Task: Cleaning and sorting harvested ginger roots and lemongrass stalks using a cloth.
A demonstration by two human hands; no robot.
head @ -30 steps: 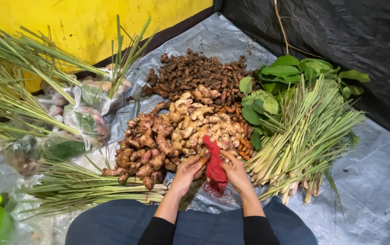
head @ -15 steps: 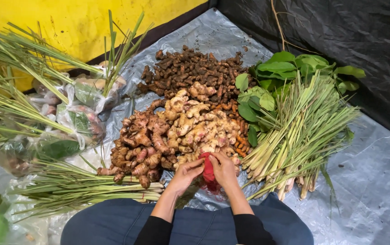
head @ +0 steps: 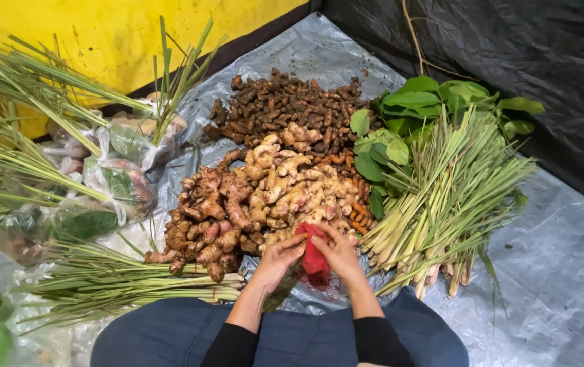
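red mesh bag sits pinched between both my hands, low in the middle of the view, just at the near edge of the pale ginger pile. my left hand has its grip closed on the bag's left side, fingers curled in toward the mouth; my right hand is closed on the top right edge, thumb and fingers drawing it up. i judge the step in hand to be opening or filling the bag right at the pile. whether any root is already inside, i cannot tell.

next move, as i read it, calls for one hand to keep the mouth held open while the other lets go and reaches the short way to the nearest ginger pieces.

outward from there: reddish roots lie touching the pile on the left, dark small roots are heaped behind it. lemongrass stalks fan out on the right with green leaves behind them. more stalks lie left of my knee, clear bags of produce beyond, all on a grey plastic sheet.
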